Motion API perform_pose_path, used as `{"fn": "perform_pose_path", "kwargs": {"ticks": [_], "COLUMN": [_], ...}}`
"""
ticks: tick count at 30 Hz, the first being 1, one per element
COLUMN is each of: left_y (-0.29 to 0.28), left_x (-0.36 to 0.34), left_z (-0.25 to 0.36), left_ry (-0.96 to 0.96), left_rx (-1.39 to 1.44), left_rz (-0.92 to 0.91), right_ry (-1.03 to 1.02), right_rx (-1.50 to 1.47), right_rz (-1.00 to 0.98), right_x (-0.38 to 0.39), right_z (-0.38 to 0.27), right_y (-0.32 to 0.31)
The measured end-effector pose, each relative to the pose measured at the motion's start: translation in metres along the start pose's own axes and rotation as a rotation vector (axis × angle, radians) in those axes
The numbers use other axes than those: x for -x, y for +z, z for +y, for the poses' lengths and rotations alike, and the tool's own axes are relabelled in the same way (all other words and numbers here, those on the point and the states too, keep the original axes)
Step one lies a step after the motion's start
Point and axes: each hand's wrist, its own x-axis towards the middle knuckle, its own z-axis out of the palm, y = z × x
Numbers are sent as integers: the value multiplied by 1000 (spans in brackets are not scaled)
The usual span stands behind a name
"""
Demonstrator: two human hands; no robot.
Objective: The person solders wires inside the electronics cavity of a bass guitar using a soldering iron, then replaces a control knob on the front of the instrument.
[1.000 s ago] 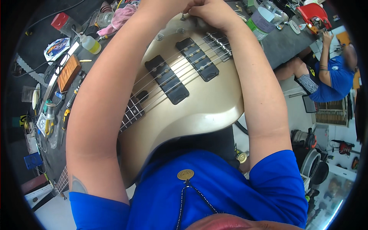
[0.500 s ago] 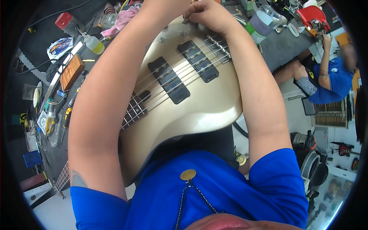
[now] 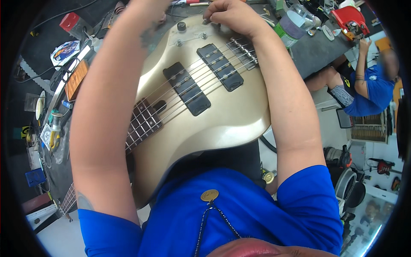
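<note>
Bass guitar [image 3: 239,115]: left arm [image 3: 102,107] swung aside, its hand unseen, baring a black knob [image 3: 182,26]; right hand [image 3: 234,17] alone pinches the far-edge post [image 3: 206,21].

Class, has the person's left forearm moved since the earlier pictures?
Yes: judged against the guitar, the left forearm has swung leftward, uncovering a black knob.

one gold bass [image 3: 239,115], two pickups [image 3: 186,88], one knob [image 3: 181,26]

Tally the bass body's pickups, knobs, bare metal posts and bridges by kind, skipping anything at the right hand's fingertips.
Black pickups: 2
Black knob: 1
Bare metal posts: 2
Bridge, partly behind the forearm: 1
Total: 6
</note>
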Motion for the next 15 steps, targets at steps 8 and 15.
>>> {"fn": "perform_pose_path", "kwargs": {"ticks": [8,15], "left_y": [-23,-15], "left_x": [-15,-5], "left_z": [-35,-81], "left_ry": [-101,-239], "left_rx": [122,24], "left_rz": [-39,16], "right_ry": [36,-8], "right_rx": [154,385], "right_rz": [60,312], "right_x": [13,-4], "right_z": [-24,5], "right_y": [-1,4]}}
